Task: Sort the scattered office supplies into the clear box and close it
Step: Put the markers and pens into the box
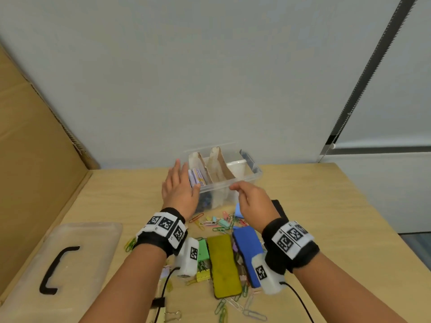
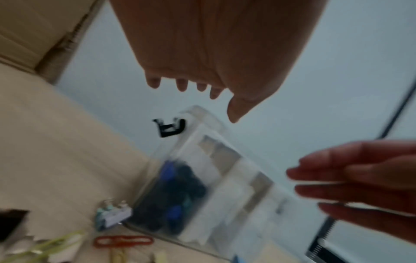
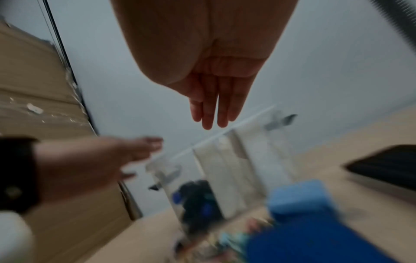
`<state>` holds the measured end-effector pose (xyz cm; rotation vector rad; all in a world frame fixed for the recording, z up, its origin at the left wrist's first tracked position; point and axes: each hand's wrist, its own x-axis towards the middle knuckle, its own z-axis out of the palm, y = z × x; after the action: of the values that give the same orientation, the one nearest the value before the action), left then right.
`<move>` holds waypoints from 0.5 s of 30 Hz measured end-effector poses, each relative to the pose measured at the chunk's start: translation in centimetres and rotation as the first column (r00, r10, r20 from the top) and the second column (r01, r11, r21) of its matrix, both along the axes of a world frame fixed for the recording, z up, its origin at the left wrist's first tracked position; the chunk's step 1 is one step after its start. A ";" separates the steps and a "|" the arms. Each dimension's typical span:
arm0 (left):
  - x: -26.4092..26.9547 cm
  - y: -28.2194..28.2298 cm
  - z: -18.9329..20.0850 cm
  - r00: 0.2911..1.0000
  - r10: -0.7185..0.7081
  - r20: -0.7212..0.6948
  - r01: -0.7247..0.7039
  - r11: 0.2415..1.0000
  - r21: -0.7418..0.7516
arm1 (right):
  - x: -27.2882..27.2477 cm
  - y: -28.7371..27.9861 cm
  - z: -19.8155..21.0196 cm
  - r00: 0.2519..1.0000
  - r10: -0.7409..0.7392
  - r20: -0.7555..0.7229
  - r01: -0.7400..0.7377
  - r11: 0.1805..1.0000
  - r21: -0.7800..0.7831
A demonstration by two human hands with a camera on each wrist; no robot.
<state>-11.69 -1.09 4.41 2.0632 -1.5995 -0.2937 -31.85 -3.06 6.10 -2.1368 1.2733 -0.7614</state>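
Observation:
The clear box (image 1: 255, 176) stands open at the table's far middle, split by cardboard dividers. Purple and yellow note pads (image 1: 198, 178) stand in its left compartment, with dark clips (image 2: 180, 186) below them. My left hand (image 1: 179, 185) is flat with straight fingers at the box's left end and holds nothing. My right hand (image 1: 251, 201) hovers at the front rim with relaxed fingers, also with nothing in it. Coloured paper clips (image 1: 214, 222), a yellow-green pad (image 1: 224, 264), a blue block (image 1: 247, 250) and a green block (image 1: 202, 249) lie scattered in front of the box.
The clear lid (image 1: 63, 259) with a black handle lies at the near left. A cardboard panel (image 1: 35, 141) walls the left side. A black object (image 1: 278, 208) sits right of my right hand. More paper clips (image 1: 233, 306) lie near the front edge.

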 end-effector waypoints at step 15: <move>-8.1 8.2 -4.4 0.953 -0.192 0.236 0.096 0.926 0.366 | -4.6 4.9 -7.7 0.833 0.029 -0.552 0.003 0.998 0.057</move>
<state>-19.77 7.12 0.04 2.3341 -1.9907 -0.3912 -36.45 1.84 -1.65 -2.4072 1.5316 -0.0769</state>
